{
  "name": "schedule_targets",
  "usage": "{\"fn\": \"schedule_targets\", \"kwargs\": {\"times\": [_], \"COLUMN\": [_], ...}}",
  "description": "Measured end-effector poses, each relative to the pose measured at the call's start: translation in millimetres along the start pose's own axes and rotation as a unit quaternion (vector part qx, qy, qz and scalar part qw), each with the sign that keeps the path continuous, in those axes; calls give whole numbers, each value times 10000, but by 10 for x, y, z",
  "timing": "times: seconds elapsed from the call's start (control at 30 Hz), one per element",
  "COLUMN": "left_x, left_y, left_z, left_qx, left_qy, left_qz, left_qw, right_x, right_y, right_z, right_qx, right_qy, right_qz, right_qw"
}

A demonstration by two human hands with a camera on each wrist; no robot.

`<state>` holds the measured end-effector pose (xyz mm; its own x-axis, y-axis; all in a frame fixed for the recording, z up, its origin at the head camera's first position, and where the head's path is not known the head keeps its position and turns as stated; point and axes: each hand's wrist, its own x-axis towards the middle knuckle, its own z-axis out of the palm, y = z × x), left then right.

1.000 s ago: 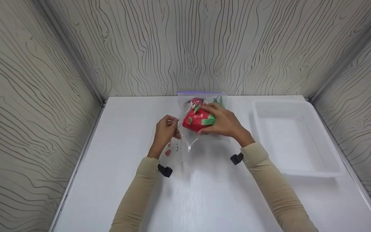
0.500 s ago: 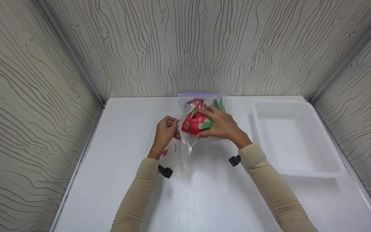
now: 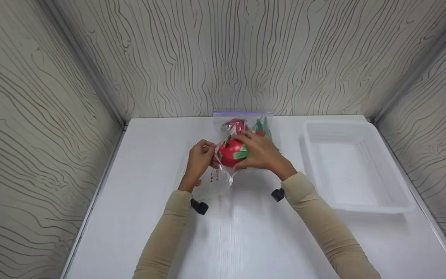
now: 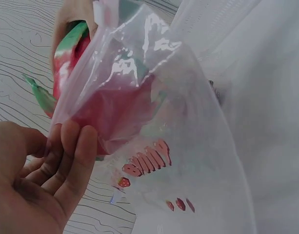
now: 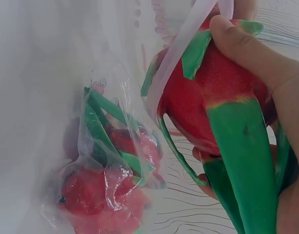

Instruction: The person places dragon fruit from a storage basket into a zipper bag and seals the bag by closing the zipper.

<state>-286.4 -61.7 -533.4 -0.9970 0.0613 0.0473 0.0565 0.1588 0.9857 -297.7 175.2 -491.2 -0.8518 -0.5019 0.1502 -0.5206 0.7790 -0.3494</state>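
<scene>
My right hand (image 3: pixel 263 151) grips a red toy dragon fruit (image 3: pixel 230 153) with green leaf tips, thumb and fingers around it. My left hand (image 3: pixel 199 157) pinches the rim of a clear zip bag (image 4: pixel 198 146) printed with red letters and small strawberries. In the left wrist view, the fruit's front part shows through the film, inside the bag's mouth, while its leafy end stays outside. A white slider sits on the bag's edge. The right wrist view shows my right thumb (image 5: pixel 242 46) on the fruit's red skin, near the bag's rim.
Behind the hands lies a second clear bag (image 3: pixel 223 120) with a purple zip strip, holding red and green fruits (image 5: pixel 98 195). A white plastic tray (image 3: pixel 395 166) stands at the right of the white table (image 3: pixel 130 217). Wood-patterned panels (image 3: pixel 246 58) rise around the table.
My right hand has moved left and slightly nearer, carrying the dragon fruit farther into the bag's mouth. More of the second bag shows behind it. The left hand stays almost in place.
</scene>
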Motion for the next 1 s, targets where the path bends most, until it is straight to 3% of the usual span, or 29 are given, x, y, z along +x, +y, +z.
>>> {"fn": "schedule_targets", "kwargs": {"times": [0.23, 0.47, 1.0], "left_x": [-9, -10, 13], "left_y": [-6, -14, -17], "left_z": [-15, -27, -23], "left_qx": [-67, -71, 147], "left_qy": [8, 19, 21], "left_qz": [-139, -194, -23], "left_qw": [9999, 9998, 9999], "right_x": [23, 16, 25], "right_y": [-29, -47, -70], "right_z": [27, 39, 116], "right_qx": [96, -163, -626], "right_qy": [-43, -78, -141], "right_qz": [-4, 31, 20], "right_qw": [9999, 9998, 9979]}}
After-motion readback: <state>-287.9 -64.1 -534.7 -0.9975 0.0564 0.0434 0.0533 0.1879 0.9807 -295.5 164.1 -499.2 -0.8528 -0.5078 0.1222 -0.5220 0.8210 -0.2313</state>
